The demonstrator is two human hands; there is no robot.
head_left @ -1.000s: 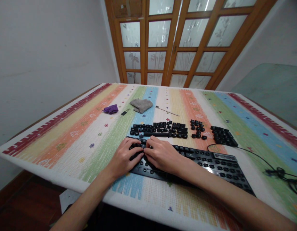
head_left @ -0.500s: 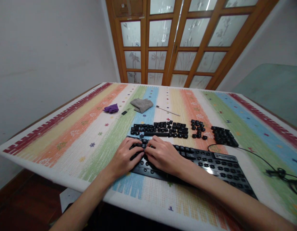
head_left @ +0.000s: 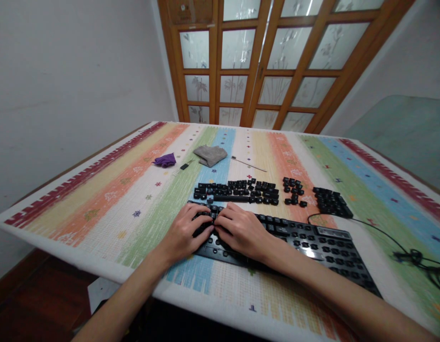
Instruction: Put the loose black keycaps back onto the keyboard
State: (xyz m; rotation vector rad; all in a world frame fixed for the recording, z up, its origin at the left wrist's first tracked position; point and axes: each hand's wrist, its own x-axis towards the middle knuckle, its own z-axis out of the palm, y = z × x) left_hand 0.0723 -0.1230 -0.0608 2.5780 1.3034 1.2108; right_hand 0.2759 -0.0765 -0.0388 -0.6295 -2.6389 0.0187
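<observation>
Both my hands are on the left end of a black keyboard (head_left: 333, 251), whose right side shows bare key sockets and whose top row has keycaps in place. My left hand (head_left: 184, 232) curls over the keys, thumb and fingers bent toward each other. Fingertips of my right hand (head_left: 243, 229) bunch downward and meet the left fingertips. Whatever lies between the fingers is hidden. Just behind the keyboard, loose black keycaps (head_left: 234, 191) stand in rows, with a long space bar (head_left: 231, 199) in front of them.
More loose keycaps (head_left: 294, 188) and a block of keycaps (head_left: 332, 202) sit to the right. A cable (head_left: 415, 256) coils at the right edge. Farther back lie a purple cloth (head_left: 165, 160), a grey cloth (head_left: 210, 155), a small black object (head_left: 184, 166) and a thin stick (head_left: 253, 166).
Both hands stay at the same spot on the keyboard, with only a slight shift of the fingers. The other things have not moved.
</observation>
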